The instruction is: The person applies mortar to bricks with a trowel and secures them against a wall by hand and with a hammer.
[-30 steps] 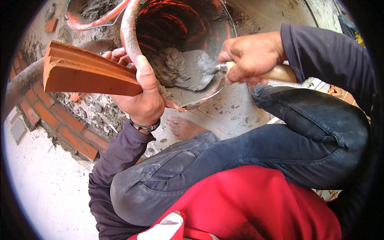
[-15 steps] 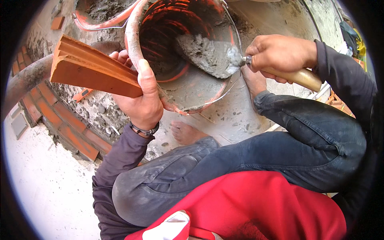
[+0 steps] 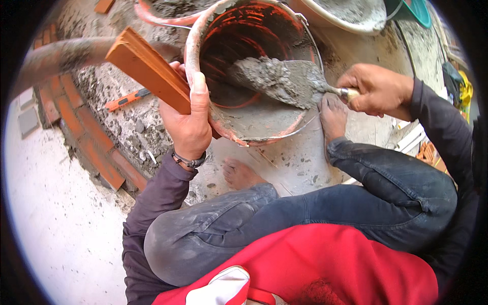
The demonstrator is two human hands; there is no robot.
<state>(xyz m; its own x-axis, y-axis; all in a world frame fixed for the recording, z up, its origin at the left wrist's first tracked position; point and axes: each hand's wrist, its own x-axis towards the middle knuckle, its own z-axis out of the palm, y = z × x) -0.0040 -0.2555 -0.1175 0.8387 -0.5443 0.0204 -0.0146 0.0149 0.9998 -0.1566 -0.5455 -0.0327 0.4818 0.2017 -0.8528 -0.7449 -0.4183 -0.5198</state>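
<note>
My left hand (image 3: 187,131) is closed around a slim orange-brown brick (image 3: 152,71) with a grooved side. Its thumb lies against the rim of a tilted, mortar-smeared orange bucket (image 3: 192,48), whose mouth faces me. In my right hand (image 3: 380,90) is the handle of a trowel (image 3: 311,76), gripped with closed fingers. The trowel's blade reaches into the bucket's mouth, loaded with wet grey mortar (image 3: 272,79). More mortar coats the bucket's inner wall. My left fingers are partly hidden behind the brick.
Two more mortar containers, an orange bucket (image 3: 170,21) and a pale tub (image 3: 338,20), stand beyond. A thick pipe (image 3: 66,57) crosses the left side above a curved row of laid bricks (image 3: 86,134). An orange utility knife (image 3: 122,100) lies on rubble. My bare feet (image 3: 333,119) flank the bucket.
The view has shifted, so the buckets behind show more. My right hand has turned and lowered on the trowel, whose blade lies flatter with mortar across it. The left hand keeps the brick.
</note>
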